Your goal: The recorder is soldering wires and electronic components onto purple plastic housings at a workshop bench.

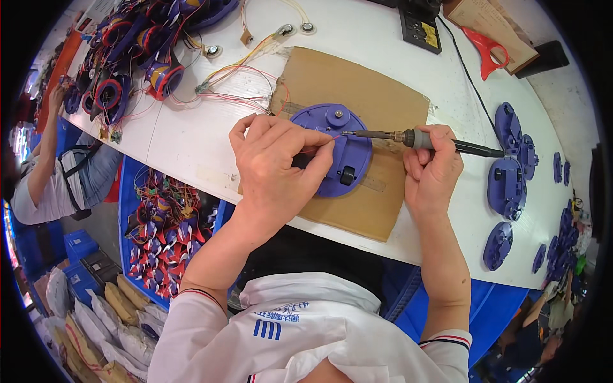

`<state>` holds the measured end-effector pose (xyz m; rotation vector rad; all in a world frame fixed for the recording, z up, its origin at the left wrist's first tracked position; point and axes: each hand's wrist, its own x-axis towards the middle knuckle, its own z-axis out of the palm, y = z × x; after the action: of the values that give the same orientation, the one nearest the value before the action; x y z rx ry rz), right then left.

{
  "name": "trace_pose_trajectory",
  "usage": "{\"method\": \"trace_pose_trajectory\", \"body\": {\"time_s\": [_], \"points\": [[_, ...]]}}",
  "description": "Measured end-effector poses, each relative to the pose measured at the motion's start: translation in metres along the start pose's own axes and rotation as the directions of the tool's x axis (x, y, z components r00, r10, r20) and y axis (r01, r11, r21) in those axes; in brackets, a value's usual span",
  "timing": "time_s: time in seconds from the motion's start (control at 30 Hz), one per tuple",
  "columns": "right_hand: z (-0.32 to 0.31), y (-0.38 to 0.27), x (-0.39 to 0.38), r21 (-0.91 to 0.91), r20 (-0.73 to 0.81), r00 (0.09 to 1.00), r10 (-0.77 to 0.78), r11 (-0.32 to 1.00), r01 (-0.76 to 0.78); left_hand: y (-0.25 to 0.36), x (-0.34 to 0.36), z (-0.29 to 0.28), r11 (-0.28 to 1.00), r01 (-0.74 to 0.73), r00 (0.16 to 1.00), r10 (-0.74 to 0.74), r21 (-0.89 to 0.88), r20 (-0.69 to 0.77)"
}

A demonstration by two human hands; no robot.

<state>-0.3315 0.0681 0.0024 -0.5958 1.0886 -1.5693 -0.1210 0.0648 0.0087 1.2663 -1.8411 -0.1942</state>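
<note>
A purple oval plastic base (355,150) with a black wheel lies on a sheet of brown cardboard (348,76). Over its left side, my left hand (274,169) pinches a thin reddish wire (336,136) between thumb and fingertips. My right hand (434,166) is closed round the grey handle of a soldering iron (383,135). The iron points left, and its tip is at the wire end over the base; whether they touch, I cannot tell.
Purple-and-red toy parts with wires (137,57) are heaped at the far left. More purple bases (507,185) lie at right. Red-handled scissors (486,54) and a black soldering stand (421,29) are at the back. A blue bin (131,191) of parts stands below left; a co-worker (54,179) is beyond.
</note>
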Motion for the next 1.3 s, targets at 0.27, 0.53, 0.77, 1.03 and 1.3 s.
{"method": "trace_pose_trajectory", "body": {"time_s": [0.27,0.53,0.77,1.03,1.3], "points": [[-0.0010,0.0027,0.0010,0.000,0.016,1.000,-0.023,1.000,0.023,-0.0002,-0.0003,0.0032,0.999,0.023,1.000,-0.023,-0.029,-0.005],[0.0000,0.0029,0.0000,-0.015,0.012,1.000,-0.024,1.000,0.024,0.0001,0.0000,0.0049,0.999,0.015,1.000,-0.016,-0.039,-0.017],[0.0002,0.0024,-0.0005,-0.018,-0.002,1.000,-0.016,1.000,0.016,-0.0007,-0.0001,0.0035,0.998,0.045,0.999,-0.046,-0.048,-0.009],[-0.0001,0.0003,-0.0003,0.025,-0.039,0.999,0.014,1.000,-0.013,-0.0009,0.0009,0.0080,0.998,0.021,1.000,-0.022,-0.052,-0.015],[-0.0003,0.0029,0.0004,-0.004,-0.016,1.000,-0.013,1.000,0.013,-0.0018,-0.0001,0.0093,0.997,0.032,0.999,-0.033,-0.067,-0.014]]}}
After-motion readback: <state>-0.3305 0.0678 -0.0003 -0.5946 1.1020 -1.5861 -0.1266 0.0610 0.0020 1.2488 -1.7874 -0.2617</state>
